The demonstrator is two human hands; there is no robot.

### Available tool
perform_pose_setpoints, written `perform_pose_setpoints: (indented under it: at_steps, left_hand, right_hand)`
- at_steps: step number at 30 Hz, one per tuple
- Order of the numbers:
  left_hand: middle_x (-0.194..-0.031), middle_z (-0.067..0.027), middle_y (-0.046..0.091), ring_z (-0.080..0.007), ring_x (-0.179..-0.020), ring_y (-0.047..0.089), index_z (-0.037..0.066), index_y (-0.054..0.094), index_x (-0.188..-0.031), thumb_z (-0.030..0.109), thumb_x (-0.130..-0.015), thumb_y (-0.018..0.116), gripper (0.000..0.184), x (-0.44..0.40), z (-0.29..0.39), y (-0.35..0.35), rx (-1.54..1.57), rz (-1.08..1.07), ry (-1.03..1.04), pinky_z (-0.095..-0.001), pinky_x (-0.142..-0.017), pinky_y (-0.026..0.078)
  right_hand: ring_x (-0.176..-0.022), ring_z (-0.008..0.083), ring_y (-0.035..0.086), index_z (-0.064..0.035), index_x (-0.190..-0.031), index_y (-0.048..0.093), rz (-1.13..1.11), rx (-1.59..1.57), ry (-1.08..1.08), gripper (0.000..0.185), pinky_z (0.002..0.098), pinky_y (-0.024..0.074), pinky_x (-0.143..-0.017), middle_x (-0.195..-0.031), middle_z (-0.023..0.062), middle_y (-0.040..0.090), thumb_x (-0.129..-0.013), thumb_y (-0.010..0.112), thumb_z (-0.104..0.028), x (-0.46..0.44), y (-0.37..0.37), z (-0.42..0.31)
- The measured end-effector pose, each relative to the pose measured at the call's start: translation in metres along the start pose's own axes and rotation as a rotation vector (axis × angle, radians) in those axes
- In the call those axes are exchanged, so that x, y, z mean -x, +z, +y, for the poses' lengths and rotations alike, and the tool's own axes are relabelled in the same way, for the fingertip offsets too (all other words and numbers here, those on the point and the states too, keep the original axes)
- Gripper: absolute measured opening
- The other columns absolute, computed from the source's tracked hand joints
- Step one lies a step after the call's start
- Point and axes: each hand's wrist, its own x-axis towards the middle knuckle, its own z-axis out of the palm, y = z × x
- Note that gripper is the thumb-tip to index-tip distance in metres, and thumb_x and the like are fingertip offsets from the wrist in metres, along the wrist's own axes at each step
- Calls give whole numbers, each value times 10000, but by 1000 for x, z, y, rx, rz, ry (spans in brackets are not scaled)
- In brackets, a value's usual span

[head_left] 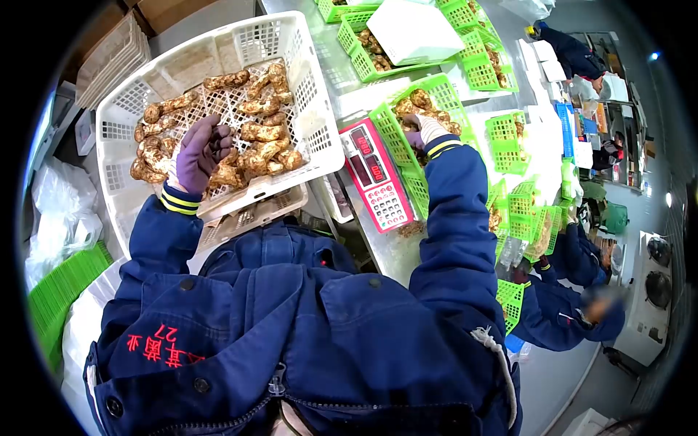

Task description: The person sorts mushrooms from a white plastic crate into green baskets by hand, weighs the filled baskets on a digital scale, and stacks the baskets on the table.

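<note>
My left hand (200, 151), in a purple glove, hangs over a large white crate (320, 138), fingers loosely bent and apart, with nothing visible in them. Brown knobbly mushrooms (262, 133) lie around it on the crate's lattice floor. My right hand (420, 134), gloved too, reaches into a green basket (395, 138) holding similar mushrooms (424, 103). Its fingers touch or lie beside them, but are partly hidden, so a grip cannot be made out. That basket rests on a red and white scale (375, 174) with lit red digits.
More green baskets (507, 142) with mushrooms stand along the metal table, one partly under a white foam lid (414, 31). Stacked green baskets (69, 298) and clear plastic bags (65, 211) are at the left. Co-workers in dark blue (549, 312) stand at the right.
</note>
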Motion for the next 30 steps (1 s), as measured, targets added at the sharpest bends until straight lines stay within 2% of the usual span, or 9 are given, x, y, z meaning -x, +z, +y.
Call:
perform_pose_setpoints:
  at_steps: [4, 7, 11, 12, 14, 18, 22, 26, 30]
  left_hand:
    - [-1040, -72, 563, -151, -891, 579, 38, 433, -1234, 291, -928, 476, 400, -5, -6, -11, 9, -5, 9, -275, -774, 494]
    - [-1034, -69, 573, -155, -892, 584, 49, 442, -1235, 301, -919, 488, 406, -6, -6, -12, 40, -71, -7, -278, -780, 499]
    - [-1025, -64, 578, -154, -890, 586, 51, 453, -1229, 305, -916, 492, 405, -7, -6, -12, 40, -19, -61, -277, -780, 501]
    - [-1021, -63, 579, -153, -889, 586, 52, 456, -1227, 305, -916, 493, 403, -7, -5, -11, 44, -15, -63, -276, -780, 501]
    - [-1016, -61, 581, -153, -889, 587, 53, 458, -1226, 304, -915, 494, 401, -8, -5, -10, 45, -15, -69, -274, -779, 501]
    - [-1007, -59, 586, -151, -876, 589, 56, 463, -1218, 314, -911, 498, 403, -9, -6, -12, 49, -13, -94, -271, -775, 502]
    - [-997, -50, 584, -153, -872, 590, 54, 462, -1210, 305, -919, 489, 386, -9, -4, -10, 64, -1, -104, -266, -767, 495]
    - [-989, -55, 592, -144, -832, 586, 59, 486, -1189, 351, -884, 536, 425, -8, -3, -7, 51, 25, -95, -267, -746, 499]
    - [-976, -61, 588, -152, -821, 581, 60, 501, -1155, 329, -881, 549, 387, -9, 0, 0, 68, 60, -97, -271, -733, 500]
  right_hand:
    - [-507, 110, 457, -71, -1245, 493, -80, 52, -47, 575, 270, 394, -496, -643, 56, 566, -730, 706, -213, -3, -1, 4]
    - [-702, 150, 555, 50, -1271, 427, -30, -195, 135, 803, 276, 448, -618, -823, 107, 616, -638, 764, -312, 6, 0, -6]
    - [-925, 214, 581, 37, -1221, 495, 74, -291, 93, 719, 311, 452, -806, -996, 157, 637, -686, 713, -392, 14, -1, -1]
    - [-881, 197, 584, 24, -1139, 568, -57, -102, 91, 612, 295, 453, -758, -960, 129, 641, -708, 695, -392, 5, -7, 4]
    - [-796, 165, 579, 3, -1046, 626, -176, -437, 242, 502, 267, 445, -678, -892, 95, 634, -726, 683, -380, 26, -18, -21]
    - [-523, 98, 496, 18, -1160, 534, -34, -657, 238, 537, 244, 385, -466, -708, 43, 600, -730, 682, -267, 31, -3, -20]
    - [-519, 138, 519, 40, -1238, 424, -9, -1075, 156, 560, 240, 385, -436, -709, 87, 577, -750, 656, -104, 36, -3, -11]
    - [-930, 220, 566, 37, -1188, 449, 367, -1232, 149, 447, 298, 526, -748, -1056, 125, 512, -788, 614, -72, 72, -14, -36]
    - [-855, 180, 577, 14, -1173, 480, 246, -1316, -124, 418, 312, 508, -719, -916, 105, 564, -797, 616, -108, 87, 10, -74]
